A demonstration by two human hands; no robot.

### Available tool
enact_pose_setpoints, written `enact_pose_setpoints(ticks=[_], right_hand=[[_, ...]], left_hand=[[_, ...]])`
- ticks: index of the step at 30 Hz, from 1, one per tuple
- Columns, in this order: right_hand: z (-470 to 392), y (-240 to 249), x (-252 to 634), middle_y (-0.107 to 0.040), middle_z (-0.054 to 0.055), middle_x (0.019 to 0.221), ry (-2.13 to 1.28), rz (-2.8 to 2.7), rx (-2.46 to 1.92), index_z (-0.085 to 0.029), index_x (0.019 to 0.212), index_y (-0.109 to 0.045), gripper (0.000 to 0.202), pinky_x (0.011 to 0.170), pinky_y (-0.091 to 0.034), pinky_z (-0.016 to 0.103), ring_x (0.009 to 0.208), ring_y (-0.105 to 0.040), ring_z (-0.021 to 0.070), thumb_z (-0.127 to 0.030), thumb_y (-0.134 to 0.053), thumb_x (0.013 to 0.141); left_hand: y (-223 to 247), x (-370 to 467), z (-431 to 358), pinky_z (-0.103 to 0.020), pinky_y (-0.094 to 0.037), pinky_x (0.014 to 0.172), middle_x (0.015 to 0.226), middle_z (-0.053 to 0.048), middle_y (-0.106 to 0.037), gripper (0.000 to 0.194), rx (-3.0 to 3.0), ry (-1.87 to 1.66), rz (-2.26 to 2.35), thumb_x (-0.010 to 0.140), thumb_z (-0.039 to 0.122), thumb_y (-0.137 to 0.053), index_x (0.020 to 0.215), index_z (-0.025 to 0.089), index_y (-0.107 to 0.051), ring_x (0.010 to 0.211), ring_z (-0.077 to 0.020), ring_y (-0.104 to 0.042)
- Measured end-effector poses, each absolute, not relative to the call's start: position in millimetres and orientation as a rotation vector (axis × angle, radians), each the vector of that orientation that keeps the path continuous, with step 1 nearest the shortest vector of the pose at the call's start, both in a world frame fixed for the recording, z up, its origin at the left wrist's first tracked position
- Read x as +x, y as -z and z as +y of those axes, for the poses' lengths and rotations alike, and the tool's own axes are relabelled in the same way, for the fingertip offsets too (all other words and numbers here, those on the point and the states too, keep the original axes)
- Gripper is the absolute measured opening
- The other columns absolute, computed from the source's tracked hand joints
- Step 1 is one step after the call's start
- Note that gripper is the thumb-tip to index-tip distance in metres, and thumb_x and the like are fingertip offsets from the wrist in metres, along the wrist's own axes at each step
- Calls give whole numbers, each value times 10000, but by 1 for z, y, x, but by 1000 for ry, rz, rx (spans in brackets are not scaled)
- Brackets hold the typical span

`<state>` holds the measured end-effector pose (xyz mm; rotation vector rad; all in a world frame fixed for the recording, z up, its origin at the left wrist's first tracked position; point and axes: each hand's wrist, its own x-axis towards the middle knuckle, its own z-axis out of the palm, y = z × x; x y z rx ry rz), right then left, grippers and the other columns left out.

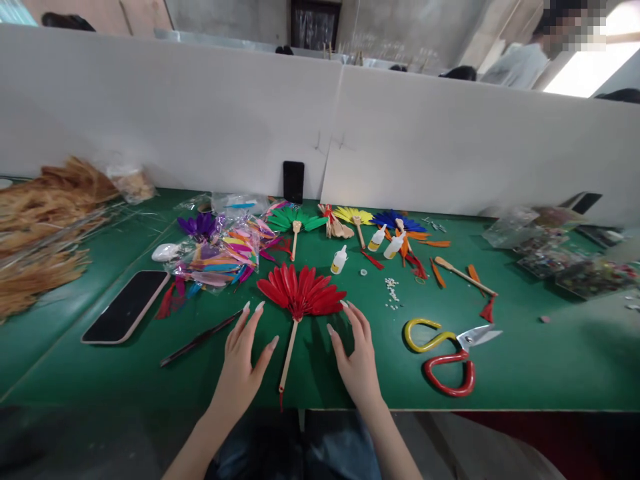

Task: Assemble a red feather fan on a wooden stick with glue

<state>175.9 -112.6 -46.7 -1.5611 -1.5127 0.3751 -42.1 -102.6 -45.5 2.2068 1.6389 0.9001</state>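
Observation:
A red feather fan (300, 293) with a thin wooden handle lies on the green table between my hands. My left hand (245, 350) is left of its handle, fingers apart, holding nothing. To the right, my right hand (357, 353) is also open, its fingertips close to the fan's lower right feathers; whether they touch I cannot tell. Dark tweezers (200, 339) lie just beyond my left hand. Scissors (465, 343) with one yellow and one red handle rest to the right of my right hand. A small glue bottle (339, 260) stands behind the fan's right side.
Behind are green (296, 223), yellow (355, 217) and blue (399, 221) feather fans and two more glue bottles (385, 243). At left lie a phone (126, 307), bagged colored feathers (225, 260) and brown fibers (55, 200). White beads (391, 290) are scattered mid-right. A white partition (200, 120) borders the table.

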Motion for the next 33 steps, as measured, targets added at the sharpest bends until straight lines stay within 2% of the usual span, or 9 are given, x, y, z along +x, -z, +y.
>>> enact_pose_setpoints(ticks=[4,8,11,16,21,23,26,31,33], right_hand=[[-92,30,190,-644,80,996,-478,-1553,-1449,-210,1219,-484,361,860,-483,394,984,-601,227,-334,-468,880],[-76,30,199,-664,34,770,-509,-1375,-1389,-189,1080,-556,271,725,-521,334,733,-655,184,-349,-466,881],[-76,41,202,-642,9,647,-545,-1246,-1365,-173,992,-570,244,645,-531,316,616,-651,170,-367,-490,869],[-86,50,204,-628,2,647,-590,-1201,-1322,-178,844,-561,214,571,-533,292,558,-637,154,-387,-583,807],[-85,41,205,-626,4,649,-701,-1228,-1299,-180,738,-539,238,506,-514,259,516,-621,137,-402,-616,779],[-79,28,205,-628,-4,611,-780,-1284,-1268,-183,706,-524,249,486,-500,247,479,-602,125,-404,-601,791],[-61,-2,202,-598,-35,526,-813,-1354,-1178,-196,698,-500,243,487,-484,240,457,-588,122,-396,-589,804],[-17,-26,192,-524,-69,454,-785,-1363,-1070,-210,720,-488,238,476,-462,237,415,-556,118,-415,-559,816],[-6,-18,191,-501,-79,444,-814,-1354,-1055,-213,712,-478,246,455,-457,235,392,-542,114,-423,-558,811]], left_hand=[[45,-44,-101,-458,-343,1035,1360,-39,-445,528,2213,-992,1668,887,324,-450,1379,312,-258,1334,-248,-271],[44,-41,-109,-442,-351,1039,1350,-17,-461,498,2236,-1027,1611,890,281,-448,1358,340,-291,1319,-235,-308],[44,-37,-122,-412,-413,995,1322,-22,-491,494,2173,-1057,1560,895,260,-432,1357,353,-284,1267,-220,-399],[42,-36,-130,-445,-424,961,1211,-51,-588,544,2162,-1128,1565,898,268,-421,1389,321,-193,1195,-230,-482],[34,-72,-86,-422,-439,923,1206,-77,-574,484,2077,-1147,1767,875,336,-453,1338,268,-327,1148,-251,-510],[24,-91,-55,-341,-520,733,1069,-75,-621,458,1972,-1141,1772,870,351,-447,1308,242,-376,893,-212,-628],[2,-98,-11,-279,-505,598,897,-47,-630,422,1911,-1180,1791,842,339,-481,1237,193,-450,616,-142,-604],[-18,-42,9,-271,-477,667,785,-8,-601,382,2129,-1219,1606,846,327,-509,1207,208,-468,680,-147,-574],[-11,-21,2,-323,-448,808,875,-23,-618,363,2311,-1149,1493,863,297,-491,1218,229,-462,844,-180,-576]])
